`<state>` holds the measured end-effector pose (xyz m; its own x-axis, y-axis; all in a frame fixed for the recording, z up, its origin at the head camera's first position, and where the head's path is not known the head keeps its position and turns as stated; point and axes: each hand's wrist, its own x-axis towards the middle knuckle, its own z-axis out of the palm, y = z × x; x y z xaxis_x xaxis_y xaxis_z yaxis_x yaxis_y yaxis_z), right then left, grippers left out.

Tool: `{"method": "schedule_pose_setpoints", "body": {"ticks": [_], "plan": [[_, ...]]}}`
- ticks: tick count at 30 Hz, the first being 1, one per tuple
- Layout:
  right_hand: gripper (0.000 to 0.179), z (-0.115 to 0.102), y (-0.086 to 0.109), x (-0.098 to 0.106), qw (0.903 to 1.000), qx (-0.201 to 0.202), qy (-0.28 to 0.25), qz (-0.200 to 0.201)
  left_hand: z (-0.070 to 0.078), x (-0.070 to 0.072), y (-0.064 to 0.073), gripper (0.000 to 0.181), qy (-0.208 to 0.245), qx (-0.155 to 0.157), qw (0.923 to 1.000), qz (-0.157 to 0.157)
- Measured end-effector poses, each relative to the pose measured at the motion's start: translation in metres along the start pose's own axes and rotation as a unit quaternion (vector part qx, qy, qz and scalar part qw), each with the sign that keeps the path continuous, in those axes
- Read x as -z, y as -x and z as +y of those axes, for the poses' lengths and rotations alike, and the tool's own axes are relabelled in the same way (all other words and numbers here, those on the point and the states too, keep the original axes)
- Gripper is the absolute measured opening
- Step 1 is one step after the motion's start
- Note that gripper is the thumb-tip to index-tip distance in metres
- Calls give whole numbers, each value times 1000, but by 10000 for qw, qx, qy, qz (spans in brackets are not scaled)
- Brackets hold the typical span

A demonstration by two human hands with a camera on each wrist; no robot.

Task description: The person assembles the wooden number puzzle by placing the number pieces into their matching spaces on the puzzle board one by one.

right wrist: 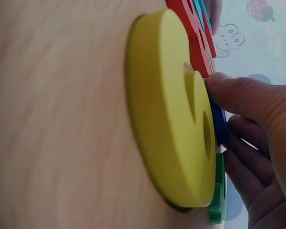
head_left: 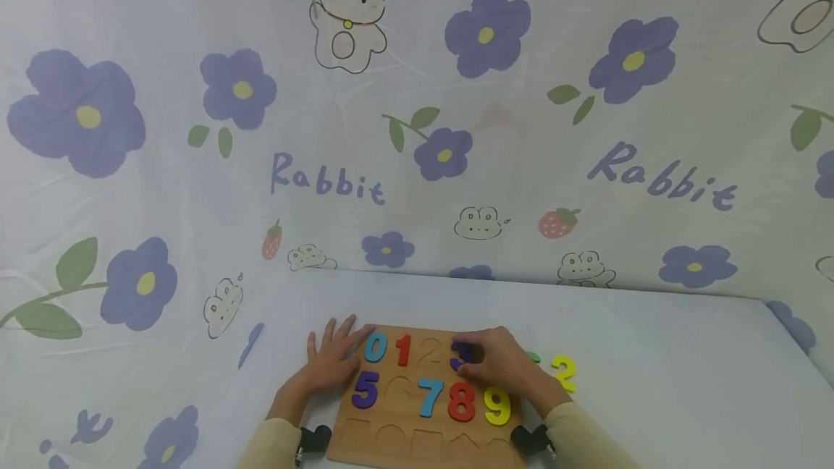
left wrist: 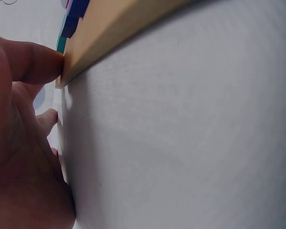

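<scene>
A wooden number puzzle board (head_left: 391,411) lies on the white table. The right hand (head_left: 504,360) pinches the purple number 3 (head_left: 461,357) between thumb and fingers, at its place in the top row; in the right wrist view this piece (right wrist: 219,121) shows dark blue. At the board's upper left side, the left hand (head_left: 331,362) rests with fingers spread, and its thumb (left wrist: 43,62) touches the wooden edge in the left wrist view. Blue 0 (head_left: 375,347) and red 1 (head_left: 403,350) sit beside the bare 2 outline (head_left: 429,352).
Purple 5 (head_left: 365,390), blue 7 (head_left: 430,397), red 8 (head_left: 462,402) and yellow 9 (head_left: 497,406) fill the second row, around a bare recess (head_left: 397,388). Right of the board are a yellow 2 (head_left: 564,373) and a partly hidden green piece (head_left: 533,358). A patterned cloth (head_left: 417,93) hangs behind.
</scene>
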<state>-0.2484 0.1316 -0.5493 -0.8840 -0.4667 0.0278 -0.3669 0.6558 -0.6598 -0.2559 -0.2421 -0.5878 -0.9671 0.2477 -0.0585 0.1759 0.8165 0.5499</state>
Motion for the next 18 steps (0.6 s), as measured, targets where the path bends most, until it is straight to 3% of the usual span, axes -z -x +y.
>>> {"method": "schedule_pose_setpoints", "body": {"ticks": [12, 18], "plan": [[57, 1, 2, 2, 9998, 39, 187, 12, -1, -1, 0, 68, 12, -4, 10000, 44], [56, 7, 11, 14, 9994, -286, 101, 173, 5, 3, 4, 70, 78, -46, 9999, 48]]}}
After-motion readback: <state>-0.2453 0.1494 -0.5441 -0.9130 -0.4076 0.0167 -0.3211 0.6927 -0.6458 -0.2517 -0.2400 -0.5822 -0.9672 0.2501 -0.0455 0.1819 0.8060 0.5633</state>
